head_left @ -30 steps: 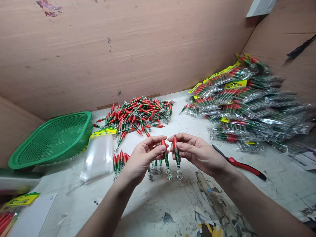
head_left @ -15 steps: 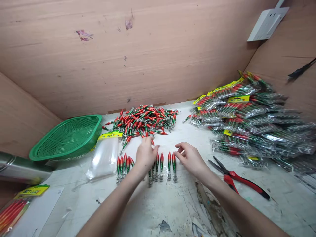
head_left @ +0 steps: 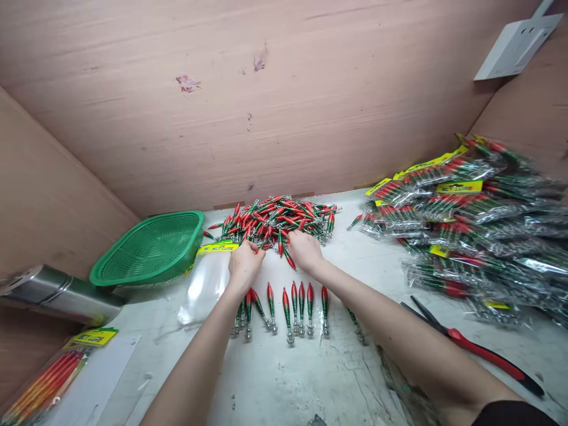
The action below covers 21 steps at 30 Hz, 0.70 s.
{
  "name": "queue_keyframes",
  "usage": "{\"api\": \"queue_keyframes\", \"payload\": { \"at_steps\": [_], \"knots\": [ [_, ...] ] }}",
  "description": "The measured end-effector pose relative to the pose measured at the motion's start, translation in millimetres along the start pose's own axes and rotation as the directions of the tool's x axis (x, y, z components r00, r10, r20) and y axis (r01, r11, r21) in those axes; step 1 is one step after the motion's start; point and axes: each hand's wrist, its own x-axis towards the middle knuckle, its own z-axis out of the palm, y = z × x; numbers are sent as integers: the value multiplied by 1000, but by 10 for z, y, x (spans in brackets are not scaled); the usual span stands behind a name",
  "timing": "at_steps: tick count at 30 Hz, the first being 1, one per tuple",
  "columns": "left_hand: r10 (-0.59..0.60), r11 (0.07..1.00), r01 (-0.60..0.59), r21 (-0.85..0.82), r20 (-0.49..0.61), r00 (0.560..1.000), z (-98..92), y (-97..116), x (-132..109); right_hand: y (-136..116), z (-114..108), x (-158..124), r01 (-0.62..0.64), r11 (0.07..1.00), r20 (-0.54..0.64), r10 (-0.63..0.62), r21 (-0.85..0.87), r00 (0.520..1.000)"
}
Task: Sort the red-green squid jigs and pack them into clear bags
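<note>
A heap of red and green squid jigs [head_left: 266, 216] with silvery hook crowns lies at the back of the table. My left hand [head_left: 245, 263] is at the heap's front left edge, its fingers pinched on a squid jig whose red part shows at the fingertips. At the front right of the heap, my right hand [head_left: 305, 251] has its fingers curled down among the jigs, with a red tip just above them; the grip is partly hidden. Nearer me, several jigs [head_left: 302, 307] stand in a loose row, hooks toward me. My left forearm covers part of the row.
Clear header bags [head_left: 206, 287] lie left of my left hand, beside a green basket [head_left: 146, 251] and a metal flask [head_left: 66, 296]. Packed jigs [head_left: 470, 231] are piled at right. Red-handled scissors [head_left: 479, 349] lie by my right forearm. A bag of orange lures [head_left: 47, 378] lies front left.
Both hands have moved from the row to the heap, and the right hand has crossed toward the left. More of the row shows now. The view has shifted left.
</note>
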Motion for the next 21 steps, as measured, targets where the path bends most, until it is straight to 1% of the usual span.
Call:
{"api": "queue_keyframes", "payload": {
  "at_steps": [3, 5, 9, 12, 16, 19, 21],
  "knots": [
    [55, 991, -61, -121, -50, 997, -190, -55, 36, 47, -103, 118, -2, 994, -25, 5, 112, 1000],
    [84, 967, -100, -234, -76, 994, -223, -61, 94, 71, -155, 205, -17, 977, -33, 25, 213, 999],
    [111, 884, -145, -445, -102, 989, -115, -34, 247, 89, -160, 318, -40, 915, -62, 70, 402, 996],
    [138, 814, -187, -549, -131, 982, -41, -9, 328, 138, -130, 349, -20, 875, -101, 78, 484, 992],
    [170, 752, -205, -627, -117, 979, -37, 3, 357, 266, -108, 380, 12, 860, -123, 59, 511, 991],
    [161, 723, -195, -663, -113, 980, -54, -6, 320, 326, -103, 369, 16, 884, -111, 41, 466, 993],
    [141, 703, -173, -690, -103, 985, -71, -13, 258, 323, -109, 323, 13, 911, -87, 25, 411, 996]
  ]
}}
